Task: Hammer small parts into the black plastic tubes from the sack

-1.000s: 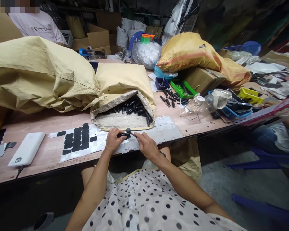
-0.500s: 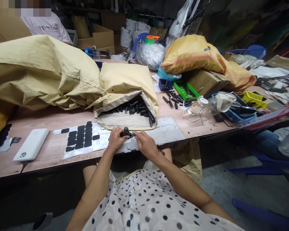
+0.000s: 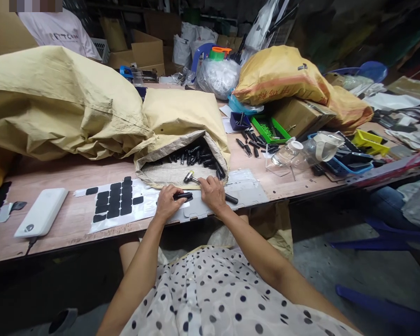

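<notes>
My right hand (image 3: 213,193) is closed around the metal shaft of a small hammer (image 3: 188,177). Its head has a yellowish face, and its dark handle end sticks out to the right of my wrist. My left hand (image 3: 167,200) pinches a black, tube-like part (image 3: 184,196) low over a grey board (image 3: 247,186) at the table's front edge. Just behind both hands lies the open mouth of a tan sack (image 3: 182,109), with many similar black parts (image 3: 196,156) inside. The hammer head is raised in front of that opening.
To the left lie a white sheet of black stickers (image 3: 115,198) and a white power bank (image 3: 42,212) with a cable. On the right are loose black parts (image 3: 244,147), a green tray (image 3: 271,130), a clear bottle (image 3: 287,154) and a blue basket (image 3: 353,168). A person (image 3: 58,30) is across the table.
My right hand has lifted the hammer, and its head has moved up and away from the black part. My left hand keeps its grip in nearly the same place.
</notes>
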A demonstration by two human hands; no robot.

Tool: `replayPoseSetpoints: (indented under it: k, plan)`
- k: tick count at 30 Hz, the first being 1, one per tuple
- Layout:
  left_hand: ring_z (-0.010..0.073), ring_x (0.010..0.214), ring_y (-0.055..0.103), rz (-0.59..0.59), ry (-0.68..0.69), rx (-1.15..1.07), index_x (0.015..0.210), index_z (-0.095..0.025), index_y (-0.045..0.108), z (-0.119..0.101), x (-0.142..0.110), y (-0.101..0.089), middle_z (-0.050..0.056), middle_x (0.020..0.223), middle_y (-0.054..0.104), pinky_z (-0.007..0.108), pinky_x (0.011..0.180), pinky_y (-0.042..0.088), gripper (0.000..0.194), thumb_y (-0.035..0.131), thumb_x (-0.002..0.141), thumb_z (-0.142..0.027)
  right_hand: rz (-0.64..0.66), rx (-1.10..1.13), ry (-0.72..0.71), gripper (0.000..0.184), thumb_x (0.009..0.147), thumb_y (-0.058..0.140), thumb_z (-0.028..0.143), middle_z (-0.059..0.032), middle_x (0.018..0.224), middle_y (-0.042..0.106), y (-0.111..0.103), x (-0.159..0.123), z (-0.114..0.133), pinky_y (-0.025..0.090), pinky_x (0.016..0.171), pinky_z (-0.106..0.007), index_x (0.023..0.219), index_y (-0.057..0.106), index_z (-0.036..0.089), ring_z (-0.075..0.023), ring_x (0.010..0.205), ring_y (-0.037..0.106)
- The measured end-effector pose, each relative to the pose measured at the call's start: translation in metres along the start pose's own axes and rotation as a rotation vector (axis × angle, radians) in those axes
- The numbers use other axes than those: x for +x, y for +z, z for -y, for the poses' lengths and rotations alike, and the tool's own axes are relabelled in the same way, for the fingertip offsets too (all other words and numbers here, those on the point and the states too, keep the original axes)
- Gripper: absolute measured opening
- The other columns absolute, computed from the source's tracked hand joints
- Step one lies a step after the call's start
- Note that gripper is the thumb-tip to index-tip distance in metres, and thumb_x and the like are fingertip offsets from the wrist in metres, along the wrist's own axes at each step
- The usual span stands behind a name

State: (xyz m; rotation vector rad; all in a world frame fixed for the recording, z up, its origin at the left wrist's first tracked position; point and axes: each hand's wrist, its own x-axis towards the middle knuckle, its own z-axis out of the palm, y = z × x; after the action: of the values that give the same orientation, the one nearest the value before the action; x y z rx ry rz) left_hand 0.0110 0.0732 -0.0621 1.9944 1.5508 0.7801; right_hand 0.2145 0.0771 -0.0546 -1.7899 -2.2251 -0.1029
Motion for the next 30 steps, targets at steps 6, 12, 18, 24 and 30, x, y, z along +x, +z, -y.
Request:
replayPoseSetpoints:
  k: [6,12,18,24,30]
  plan:
    - [0.026,0.091,0.06,-0.008,0.026,-0.039,0.083,-0.025,0.072,-0.01,-0.005,-0.007,0.004,0.086,0.07,0.04,0.088,0.049,0.008,0.073,0.078,-0.031,-0.003,-0.002,-0.018,0.029,0.1,0.05,0.023,-0.0093,0.097,0.061,-0.001,0.0,0.0,0.031,0.077,-0.034,0.122,0.068,0.024,-0.0256,0.094,0.047]
    - [0.0204,0.075,0.066,0.208,0.094,-0.247,0.093,-0.027,0.072,-0.043,-0.063,-0.011,0.0,0.084,0.074,0.031,0.07,0.052,0.015,0.064,0.087,-0.037,0.011,-0.006,-0.021,0.029,0.101,0.048,0.024,-0.0094,0.098,0.061,-0.003,0.001,0.002,0.031,0.076,-0.035,0.123,0.067,0.024,-0.026,0.095,0.047]
    - [0.0255,0.066,0.068,0.413,-0.195,-0.034,0.088,-0.03,0.071,-0.035,-0.109,0.015,0.0,0.073,0.073,0.036,0.064,0.05,0.012,0.06,0.084,-0.033,-0.005,-0.011,-0.023,0.028,0.101,0.048,0.024,-0.01,0.098,0.062,-0.001,0.002,0.003,0.03,0.075,-0.035,0.122,0.068,0.023,-0.0259,0.094,0.047]
    - [0.0339,0.093,0.074,0.494,-0.317,0.063,0.094,-0.025,0.073,-0.03,-0.108,0.017,0.009,0.092,0.078,0.042,0.079,0.054,0.02,0.062,0.078,-0.031,-0.014,-0.032,-0.022,0.028,0.101,0.048,0.023,-0.0098,0.097,0.062,0.0,0.003,0.004,0.03,0.074,-0.035,0.121,0.068,0.022,-0.0255,0.092,0.047]
    - [0.0225,0.073,0.067,0.534,-0.188,-0.33,0.091,-0.021,0.074,-0.072,-0.051,-0.022,0.003,0.081,0.075,0.033,0.068,0.053,0.036,0.056,0.081,-0.051,-0.02,-0.038,-0.017,0.027,0.101,0.048,0.024,-0.0102,0.097,0.062,0.001,0.002,0.006,0.03,0.075,-0.036,0.119,0.068,0.021,-0.0259,0.092,0.047]
